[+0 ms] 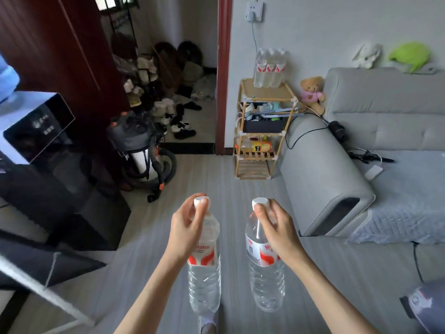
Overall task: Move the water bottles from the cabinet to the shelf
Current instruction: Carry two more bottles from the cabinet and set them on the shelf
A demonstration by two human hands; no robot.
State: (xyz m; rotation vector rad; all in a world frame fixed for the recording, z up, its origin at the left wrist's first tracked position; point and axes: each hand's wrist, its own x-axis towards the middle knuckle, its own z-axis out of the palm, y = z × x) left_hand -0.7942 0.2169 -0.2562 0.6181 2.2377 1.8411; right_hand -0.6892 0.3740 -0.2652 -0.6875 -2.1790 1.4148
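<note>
Mid-carry — left hand point(186, 227) and right hand point(277, 226) each pinch a bottle's neck, bodies dangling below — shelf point(265, 92) well ahead, so walk over.

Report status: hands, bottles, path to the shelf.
Left hand and right hand each grip a bottle by the neck. Three bottles already on shelf. Floor ahead looks clear.

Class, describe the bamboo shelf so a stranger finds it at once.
Start at the grey sofa; against its armrest, by the red door frame, stands the bamboo shelf. Only it carries three bottles with red labels on top.
</note>
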